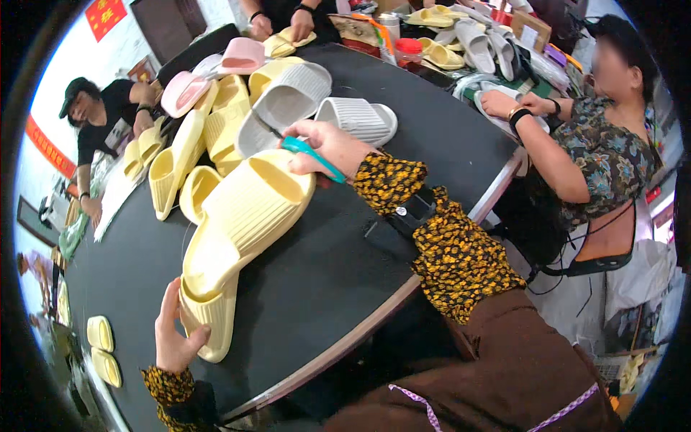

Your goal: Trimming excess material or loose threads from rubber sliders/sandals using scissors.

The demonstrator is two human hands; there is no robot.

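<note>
Two pale yellow slippers lie against each other in front of me. My left hand is closed around the ribbed strap end of the lower slipper, thumb on one side and fingers on the other. The upper slipper overlaps it and reaches up to my right hand. That hand is closed around teal-handled scissors; a dark blade points away to the upper left over a grey slipper. The right fingertips touch the upper slipper's strap edge.
Yellow, pink and grey slippers are heaped beyond my hands on the black table. A yellow pair sits at the left edge. Co-workers handle slippers at left, far side and right. A red-lidded jar stands at the back.
</note>
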